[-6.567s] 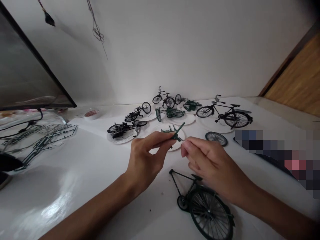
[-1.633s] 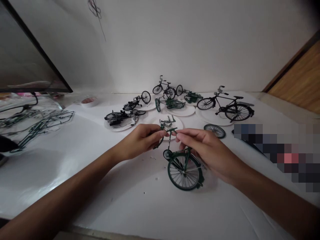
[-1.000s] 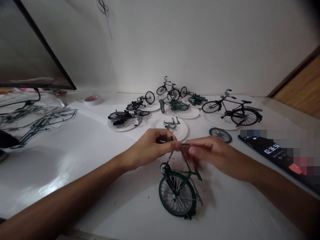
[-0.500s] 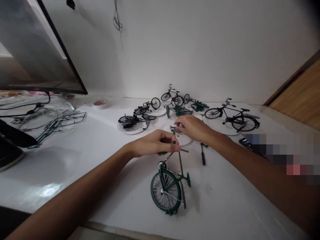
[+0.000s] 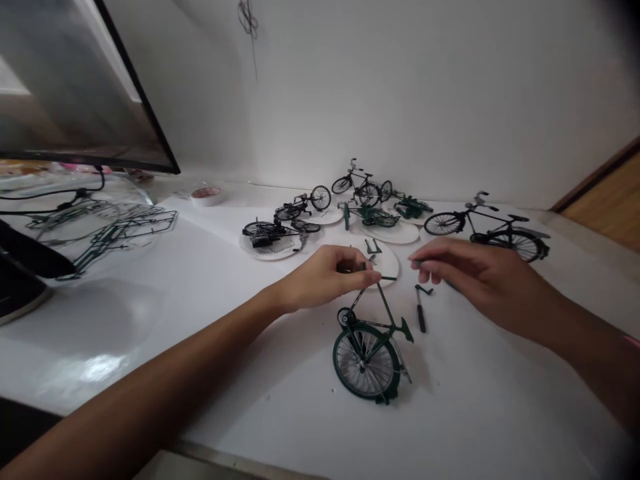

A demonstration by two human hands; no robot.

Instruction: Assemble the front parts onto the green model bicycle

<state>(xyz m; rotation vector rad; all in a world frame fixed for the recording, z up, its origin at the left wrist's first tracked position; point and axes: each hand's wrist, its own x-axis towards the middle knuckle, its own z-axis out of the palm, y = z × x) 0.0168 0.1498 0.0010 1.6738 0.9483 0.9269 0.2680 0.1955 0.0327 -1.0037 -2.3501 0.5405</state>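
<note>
My left hand (image 5: 340, 270) is closed around the front end of a green model bicycle (image 5: 367, 360), which stands tilted on the white table with its spoked wheel toward me. The bicycle shows a frame, a saddle and one wheel; its front part is partly hidden by my fingers. To the right, my right hand (image 5: 460, 270) hovers above the table in a pinch, with a small dark piece at the fingertips too small to name. Between the hands lies a white paper plate (image 5: 390, 257) with small green parts (image 5: 373, 247). A small screwdriver (image 5: 421, 315) lies below my right hand.
Behind stand black model bicycles (image 5: 357, 183) and, at right, another black bicycle (image 5: 487, 223). Plates with bicycle parts, one a ridged paper plate (image 5: 265, 252), sit in the middle. At left are a monitor (image 5: 75, 87), green part frames (image 5: 120, 233) and a roll of tape (image 5: 206, 195).
My right hand has come off the plate and moved right, now pinching a small piece. The view has shifted; my left hand still holds the bicycle.
</note>
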